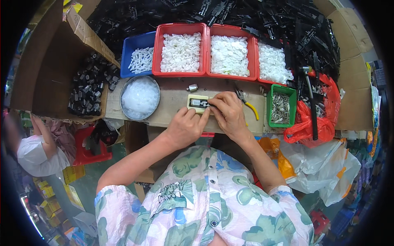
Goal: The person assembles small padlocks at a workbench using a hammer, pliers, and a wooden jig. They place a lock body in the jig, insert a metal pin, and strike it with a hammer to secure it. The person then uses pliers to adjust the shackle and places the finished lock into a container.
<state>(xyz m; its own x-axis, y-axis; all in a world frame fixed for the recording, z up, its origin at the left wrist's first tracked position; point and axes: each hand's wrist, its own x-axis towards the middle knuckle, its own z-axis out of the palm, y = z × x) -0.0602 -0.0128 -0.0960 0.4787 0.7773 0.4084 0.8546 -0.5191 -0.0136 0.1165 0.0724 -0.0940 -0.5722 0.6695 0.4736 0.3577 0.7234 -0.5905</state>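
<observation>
A small cream-coloured fixture block (pixel 191 97) lies on the cardboard-topped bench, with a black plastic part holding a silvery metal piece (pixel 199 103) seated in it. My left hand (pixel 183 127) grips the near side of the block; its index finger points to the right lower corner and the other fingers are curled. From the right, my right hand (pixel 230 112) pinches at the right end of the black part, and what lies between its fingertips is too small to make out. Just beyond the block sits a loose metal piece (pixel 192 87). Yellow-handled pliers (pixel 248 104) rest beside my right hand.
Red bins (pixel 179 74) and a blue bin (pixel 127 51) of white plastic parts line the back. A round dish (pixel 123 107) stands left, near a carton (pixel 45 61) of black pieces. Right are a green tray (pixel 269 110) of metal pins, a black-handled tool (pixel 312 106) and a red bag (pixel 303 125).
</observation>
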